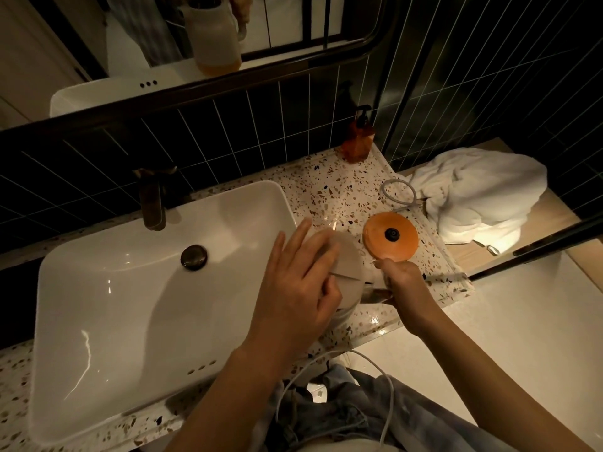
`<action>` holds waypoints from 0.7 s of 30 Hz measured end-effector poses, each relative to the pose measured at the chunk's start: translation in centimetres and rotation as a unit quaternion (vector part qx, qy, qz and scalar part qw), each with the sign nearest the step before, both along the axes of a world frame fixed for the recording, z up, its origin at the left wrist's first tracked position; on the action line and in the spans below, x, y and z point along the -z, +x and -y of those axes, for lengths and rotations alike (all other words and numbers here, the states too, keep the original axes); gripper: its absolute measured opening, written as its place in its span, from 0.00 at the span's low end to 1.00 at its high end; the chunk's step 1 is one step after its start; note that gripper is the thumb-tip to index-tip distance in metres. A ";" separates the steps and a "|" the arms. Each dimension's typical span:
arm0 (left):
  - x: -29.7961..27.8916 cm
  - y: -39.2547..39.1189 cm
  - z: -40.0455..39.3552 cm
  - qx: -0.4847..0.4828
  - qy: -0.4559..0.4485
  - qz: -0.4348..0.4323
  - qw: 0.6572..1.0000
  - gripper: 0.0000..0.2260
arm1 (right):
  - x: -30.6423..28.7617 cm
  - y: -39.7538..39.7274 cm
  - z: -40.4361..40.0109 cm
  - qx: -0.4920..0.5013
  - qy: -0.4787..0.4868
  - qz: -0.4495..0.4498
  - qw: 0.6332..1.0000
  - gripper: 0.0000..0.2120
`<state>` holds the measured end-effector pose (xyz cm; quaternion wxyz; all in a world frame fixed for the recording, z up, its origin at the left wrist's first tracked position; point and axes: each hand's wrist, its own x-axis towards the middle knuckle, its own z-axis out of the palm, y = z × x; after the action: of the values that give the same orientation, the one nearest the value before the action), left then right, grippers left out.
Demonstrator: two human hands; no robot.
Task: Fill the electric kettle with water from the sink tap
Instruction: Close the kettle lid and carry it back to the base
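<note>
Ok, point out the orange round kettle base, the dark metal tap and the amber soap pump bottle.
Orange round kettle base [399, 239]: head view, top disc.
Dark metal tap [152, 203]: head view, upright body.
Amber soap pump bottle [358, 142]: head view, bottle body.

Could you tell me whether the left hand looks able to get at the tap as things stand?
Probably yes. The left hand rests on the kettle lid at the sink edge, and only open basin lies between it and the tap. It would have to let go of the lid first.

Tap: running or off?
Off. No water falls from the tap and the sink basin looks dry.
</note>
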<state>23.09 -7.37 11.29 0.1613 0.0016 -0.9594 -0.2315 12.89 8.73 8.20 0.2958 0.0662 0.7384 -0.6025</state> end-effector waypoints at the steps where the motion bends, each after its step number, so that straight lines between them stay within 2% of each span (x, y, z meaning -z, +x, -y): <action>1: 0.1 0.1 0.2 -0.004 -0.013 0.004 1.000 0.18 | 0.1 -0.1 -0.1 0.000 -0.003 0.003 1.000 0.11; 5: 0.4 0.3 0.7 -0.001 -0.005 0.006 1.000 0.19 | 0.1 -0.1 -0.2 -0.009 -0.021 0.016 1.000 0.13; 9: 1.0 0.6 1.1 -0.001 0.005 0.012 1.000 0.19 | -0.1 -0.1 -0.3 -0.004 -0.023 0.033 0.999 0.20; 15: 1.8 0.7 1.3 -0.002 0.002 0.020 1.000 0.19 | 0.4 -0.2 -0.5 0.001 -0.033 0.025 0.999 0.22; 21: 3.1 1.2 2.1 -0.005 -0.003 0.032 0.999 0.20 | 0.7 -0.3 -0.6 0.002 -0.032 0.034 0.999 0.17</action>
<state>24.28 -9.47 8.15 0.1316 0.0135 -0.9648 -0.2272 12.63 9.37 7.49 0.3218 0.0781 0.7080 -0.6238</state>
